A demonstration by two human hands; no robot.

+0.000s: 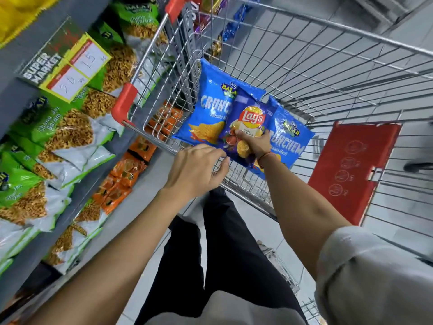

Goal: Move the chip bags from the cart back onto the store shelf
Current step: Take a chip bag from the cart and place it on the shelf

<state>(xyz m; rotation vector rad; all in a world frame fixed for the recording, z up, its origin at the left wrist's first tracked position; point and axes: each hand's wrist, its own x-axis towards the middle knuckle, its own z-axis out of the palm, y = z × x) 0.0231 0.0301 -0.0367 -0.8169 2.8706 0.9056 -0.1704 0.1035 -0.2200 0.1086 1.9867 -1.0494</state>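
A silver wire shopping cart (293, 73) with red plastic corner guards stands beside a grey store shelf (25, 55) that runs along its left side. Three chip bags are gathered at the cart's near edge, close to its near left corner, fanned out and overlapping. In the middle is a dark blue Lay's chip bag (248, 118) with a yellow and red logo. To its left lies a light blue Balaji Crunchem chip bag (210, 113), partly tucked under it, and to its right a second light blue Crunchem chip bag (290, 137), also partly covered.

The right hand (254, 143) reaches over the cart's near rim, its fingers (243, 132) curled closed over the lower front of the Lay's bag, gripping it; a thin red thread circles the wrist. Whether this grip also takes in the two light blue bags cannot be told. The left hand (196, 167) is at the near rim just left of the bags, fingers loosely spread and half open, the fingertips near the lower edge of the bags, with nothing clearly held.

On the shelf, green and white snack packets (58, 127) fill the upper row, and orange snack packets (126, 170) sit on the row below. A yellow and green price card (70, 66) hangs from the shelf edge. A red folding child-seat flap (351, 170) lies against the cart's near right side.
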